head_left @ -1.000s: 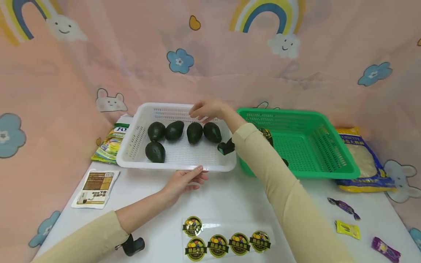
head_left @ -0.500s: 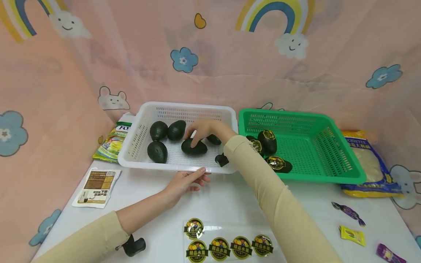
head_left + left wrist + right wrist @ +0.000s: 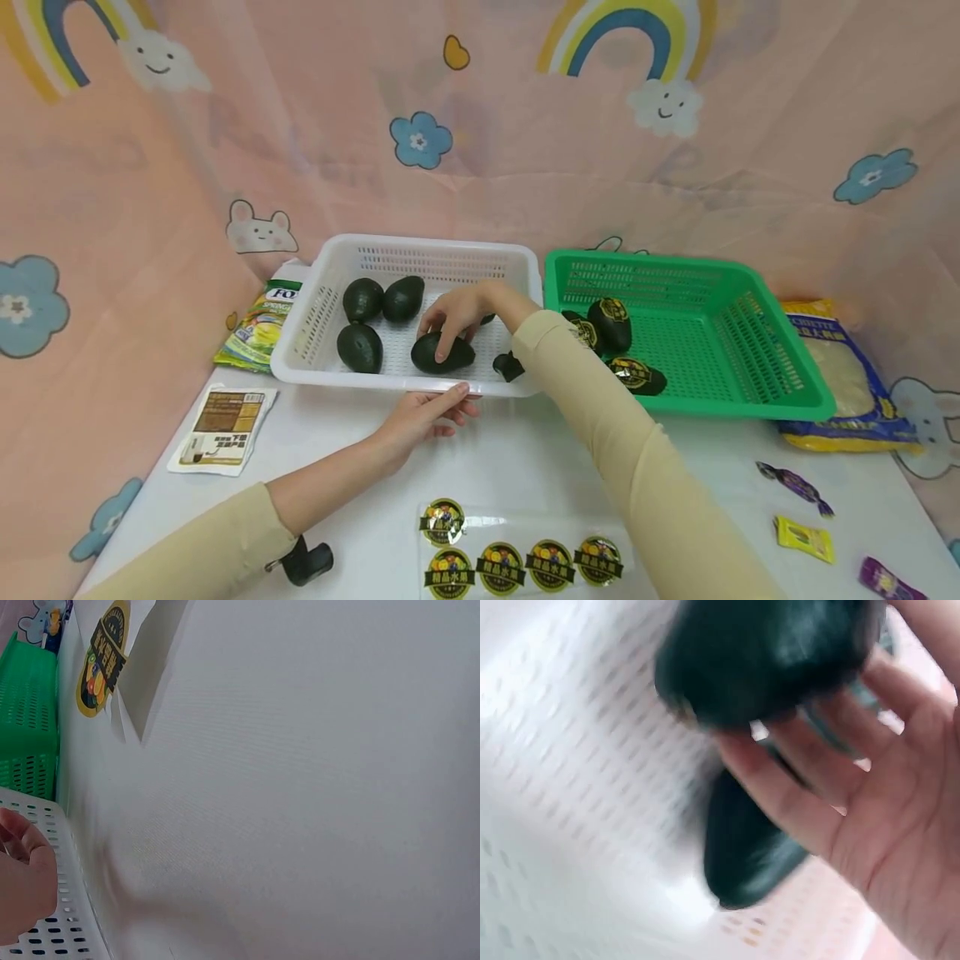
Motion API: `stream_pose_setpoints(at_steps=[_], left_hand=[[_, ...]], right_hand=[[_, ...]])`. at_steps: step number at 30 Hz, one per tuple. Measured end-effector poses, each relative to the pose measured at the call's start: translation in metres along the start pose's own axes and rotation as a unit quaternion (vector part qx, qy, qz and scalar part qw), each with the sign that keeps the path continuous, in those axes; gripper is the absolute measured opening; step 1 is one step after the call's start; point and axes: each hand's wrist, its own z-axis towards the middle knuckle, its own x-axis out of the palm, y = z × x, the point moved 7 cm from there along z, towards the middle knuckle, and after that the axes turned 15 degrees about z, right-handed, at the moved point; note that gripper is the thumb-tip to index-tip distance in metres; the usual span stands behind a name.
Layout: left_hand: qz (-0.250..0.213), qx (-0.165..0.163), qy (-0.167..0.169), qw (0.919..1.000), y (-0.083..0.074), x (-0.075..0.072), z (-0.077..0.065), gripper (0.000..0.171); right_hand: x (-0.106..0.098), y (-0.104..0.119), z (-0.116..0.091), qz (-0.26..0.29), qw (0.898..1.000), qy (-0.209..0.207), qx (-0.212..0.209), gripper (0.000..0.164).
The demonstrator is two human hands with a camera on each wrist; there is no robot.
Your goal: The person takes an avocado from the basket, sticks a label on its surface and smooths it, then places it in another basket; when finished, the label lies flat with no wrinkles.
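My right hand (image 3: 461, 310) grips a dark green avocado (image 3: 427, 354) from above, inside the white basket (image 3: 322, 377). In the right wrist view the fingers of the right hand (image 3: 900, 825) curl round the avocado (image 3: 765, 652), and a second avocado (image 3: 750, 840) lies behind them. Three avocados lie at the basket's left side, including a front one (image 3: 359, 348); another is mostly hidden by my right hand. My left hand (image 3: 412, 421) holds the basket's front rim, its thumb on top and its fingers below. At the left wrist view's edge part of a hand (image 3: 30, 885) shows.
A green basket (image 3: 705, 333) stands right of the white one, with avocados bearing round labels (image 3: 632, 375). A clear sheet of round stickers (image 3: 500, 568) lies in front. Food bags (image 3: 262, 329) flank the baskets; a pouch (image 3: 222, 429) lies left, wrapped candies (image 3: 804, 537) right.
My right hand has come down into the white basket, taken an avocado from the back row and brought it toward the front. My left hand has stayed at the rim.
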Motion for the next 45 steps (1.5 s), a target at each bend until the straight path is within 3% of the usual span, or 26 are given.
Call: stream_pose_setpoints(at_steps=[5,10,15,21,26,30,37,45], left_hand=[[0.0,0.005,-0.003,1.0,-0.002,-0.003,-0.001,0.052],[0.002,0.01,-0.001,0.9999,-0.001,-0.005,0.0,0.053],[0.009,0.01,-0.005,0.9999,0.0,-0.007,-0.001,0.048],[0.014,0.006,-0.016,0.9998,0.0,-0.009,-0.002,0.044],[0.009,0.006,-0.015,0.9998,0.0,-0.008,-0.002,0.044],[0.008,0.009,-0.017,0.9998,-0.001,-0.008,-0.001,0.044],[0.009,0.012,-0.011,0.9998,-0.001,-0.004,-0.001,0.047],[0.004,0.013,-0.009,0.9999,-0.001,0.0,0.001,0.043]], right_hand=[[-0.008,0.025,-0.04,-0.005,0.998,-0.016,-0.068,0.058],[0.0,0.038,-0.093,-0.032,0.984,-0.024,-0.172,0.055],[0.03,0.019,-0.136,-0.071,0.971,-0.064,-0.221,0.056],[0.08,-0.018,-0.164,-0.058,0.967,-0.105,-0.224,0.056],[0.118,-0.043,-0.172,-0.079,0.963,-0.14,-0.218,0.058],[0.134,-0.066,-0.166,-0.099,0.957,-0.186,-0.201,0.057],[0.137,-0.096,-0.157,-0.09,0.944,-0.246,-0.201,0.053],[0.139,-0.112,-0.154,-0.079,0.942,-0.268,-0.185,0.06]])
